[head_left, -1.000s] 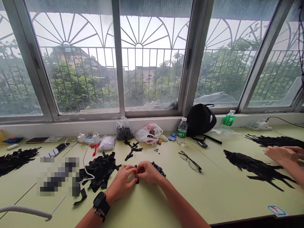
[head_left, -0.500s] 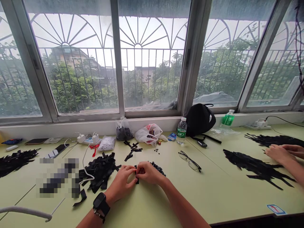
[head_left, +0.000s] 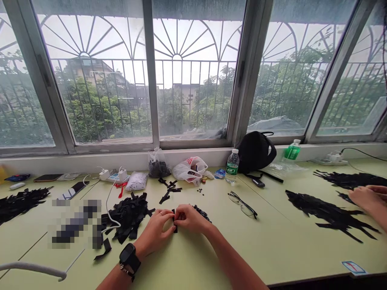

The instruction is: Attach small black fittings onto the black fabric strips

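Observation:
A short black fabric strip (head_left: 175, 230) lies upright on the table between my two hands. My left hand (head_left: 155, 230) pinches its left edge, thumb low and index finger high. From the other side my right hand (head_left: 191, 219) presses thumb and fingertips together on the strip; whether a small piece is between them is hidden. Behind the right hand sits a pile of small shiny black pieces (head_left: 203, 212), partly covered by it. A heap of black strips (head_left: 130, 215) spreads left of my left hand. Several strips (head_left: 168, 190) lie scattered ahead.
Eyeglasses (head_left: 242, 204) and a water bottle (head_left: 231, 166) stand to the right, near a black bag (head_left: 255, 153). A white cable (head_left: 109, 207) crosses the left heap. Plastic bags (head_left: 190, 169) line the window side. A co-worker's hands (head_left: 367, 199) work among black strips at far right.
My hands keep nearly the same grip on the strip. The view has shifted slightly. At far right, the co-worker's hands have moved rightward, and a black strip shows beside them.

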`<state>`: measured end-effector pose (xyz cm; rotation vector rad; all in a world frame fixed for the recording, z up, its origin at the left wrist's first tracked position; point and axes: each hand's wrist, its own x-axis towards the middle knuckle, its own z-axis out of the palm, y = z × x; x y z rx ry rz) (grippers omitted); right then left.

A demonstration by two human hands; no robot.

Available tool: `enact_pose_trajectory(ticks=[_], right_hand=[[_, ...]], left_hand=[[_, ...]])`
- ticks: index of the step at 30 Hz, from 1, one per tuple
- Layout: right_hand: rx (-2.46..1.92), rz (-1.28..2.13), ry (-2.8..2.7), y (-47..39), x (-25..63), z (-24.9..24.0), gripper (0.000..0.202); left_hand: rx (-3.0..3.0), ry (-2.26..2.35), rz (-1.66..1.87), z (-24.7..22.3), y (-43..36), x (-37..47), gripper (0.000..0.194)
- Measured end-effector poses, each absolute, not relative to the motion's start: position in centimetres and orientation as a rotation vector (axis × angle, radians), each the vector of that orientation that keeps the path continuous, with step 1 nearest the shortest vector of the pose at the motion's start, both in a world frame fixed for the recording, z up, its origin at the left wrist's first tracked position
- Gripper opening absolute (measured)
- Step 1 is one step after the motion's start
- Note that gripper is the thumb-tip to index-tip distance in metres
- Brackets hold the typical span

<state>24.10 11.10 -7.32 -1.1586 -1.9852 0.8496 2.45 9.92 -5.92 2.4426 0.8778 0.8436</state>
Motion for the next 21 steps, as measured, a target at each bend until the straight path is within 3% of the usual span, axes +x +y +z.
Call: enact_pose_trajectory(ticks=[21], right_hand=[[-1.172,0.788,-2.048,11.17,23.88,-7.44,0.005]], left_hand=[[2.459,0.872,0.843,-5.78,9.68,2.35,0.027]])
